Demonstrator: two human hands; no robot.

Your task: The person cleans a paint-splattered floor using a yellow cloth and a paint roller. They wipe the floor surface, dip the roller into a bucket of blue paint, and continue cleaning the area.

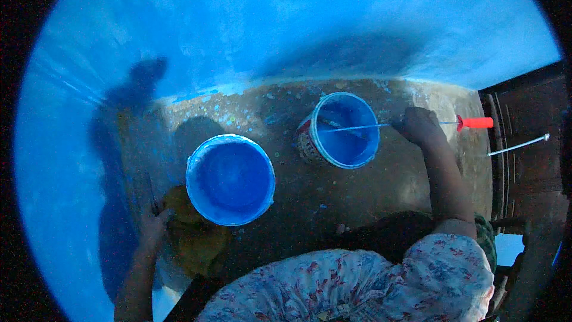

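Observation:
My right hand (416, 125) is closed around a thin metal rod with a red handle (475, 122). The handle sticks out to the right of the fist. Leftward, the rod (363, 127) reaches over a paint bucket (306, 137), and its far end is hard to make out against the blue inside. A second bucket (271, 186) of blue paint stands to the left and nearer. Beside it, my left hand (156, 222) is at the edge of a dim yellow-brown object (196, 244). Shadow obscures those fingers, so I cannot see whether they grip it.
A blue-painted wall (268, 24) curves round the back and left. Paint spatter marks the dark floor (381, 194) along the wall's foot. On the right is a dark brown wooden door or panel (533, 161), crossed by a thin pale rod (518, 145).

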